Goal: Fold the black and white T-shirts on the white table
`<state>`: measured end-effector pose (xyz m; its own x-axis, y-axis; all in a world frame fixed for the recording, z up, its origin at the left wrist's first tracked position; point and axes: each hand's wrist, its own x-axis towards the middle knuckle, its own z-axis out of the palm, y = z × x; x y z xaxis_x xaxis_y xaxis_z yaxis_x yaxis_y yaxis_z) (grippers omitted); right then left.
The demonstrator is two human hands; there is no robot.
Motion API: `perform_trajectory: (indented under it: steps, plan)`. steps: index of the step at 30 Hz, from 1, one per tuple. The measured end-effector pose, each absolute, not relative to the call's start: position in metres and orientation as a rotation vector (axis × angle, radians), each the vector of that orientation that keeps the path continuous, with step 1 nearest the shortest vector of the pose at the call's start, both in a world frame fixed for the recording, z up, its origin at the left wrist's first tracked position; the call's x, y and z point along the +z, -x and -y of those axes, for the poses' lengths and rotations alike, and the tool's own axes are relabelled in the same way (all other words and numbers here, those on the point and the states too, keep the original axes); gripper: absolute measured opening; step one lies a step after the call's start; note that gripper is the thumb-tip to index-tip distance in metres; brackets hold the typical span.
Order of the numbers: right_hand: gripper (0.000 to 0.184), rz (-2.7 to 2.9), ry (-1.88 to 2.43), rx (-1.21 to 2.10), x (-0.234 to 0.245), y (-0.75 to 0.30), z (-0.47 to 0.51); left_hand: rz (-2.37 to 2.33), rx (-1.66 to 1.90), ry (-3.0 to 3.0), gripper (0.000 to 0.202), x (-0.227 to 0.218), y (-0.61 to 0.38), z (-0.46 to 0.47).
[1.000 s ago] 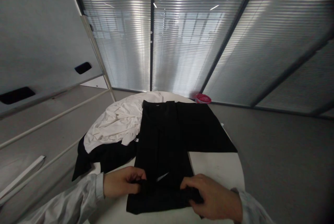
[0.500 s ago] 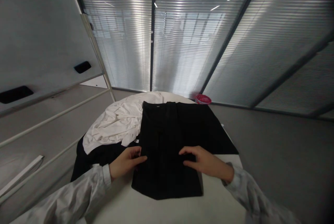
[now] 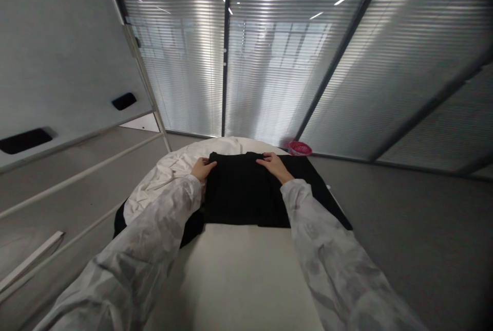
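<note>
A black garment (image 3: 241, 192) lies folded in half on the round white table (image 3: 239, 274), its folded edge towards me. Both my arms stretch across the table. My left hand (image 3: 202, 168) grips the garment's far left corner, fingers curled on the cloth. At the far right corner, my right hand (image 3: 272, 165) holds the same doubled edge with the fingers pressed onto the cloth. A crumpled white garment (image 3: 165, 179) lies just left of my left hand.
Another dark cloth (image 3: 120, 224) hangs over the table's left edge under the white one. A pink basket (image 3: 299, 147) stands on the floor beyond the table. Glass walls with blinds rise behind, and rails run along the left.
My hands have carried the near hem of the black garment away from me to its far edge, folding it in half. The near part of the table is now bare.
</note>
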<state>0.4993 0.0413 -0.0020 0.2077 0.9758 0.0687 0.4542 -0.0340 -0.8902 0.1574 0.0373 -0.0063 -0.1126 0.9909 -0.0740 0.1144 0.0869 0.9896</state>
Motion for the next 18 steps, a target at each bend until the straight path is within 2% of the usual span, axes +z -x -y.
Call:
perform_trajectory:
  steps: [5, 8, 11, 15, 18]
  plan:
    - [0.054, 1.477, 1.646, 0.729, -0.025, -0.503, -0.033, -1.406, 1.117, -1.325, 0.042, -0.030, -0.147, -0.035]
    - [0.052, 1.496, 1.568, 0.604, -0.019, -0.501, -0.036, -1.403, 1.155, -1.415, 0.031, -0.027, -0.147, -0.036]
    - [0.051, 1.471, 1.517, 0.536, -0.008, -0.497, -0.046, -1.455, 1.185, -1.466, 0.028, -0.019, -0.151, -0.042]
    - [0.055, 1.466, 1.668, 0.549, -0.004, -0.497, -0.047, -1.608, 1.122, -1.498, 0.025, -0.014, -0.152, -0.045]
    - [0.051, 1.535, 1.837, 0.483, -0.009, -0.498, -0.033, -1.701, 1.065, -1.527, 0.026, -0.015, -0.146, -0.039]
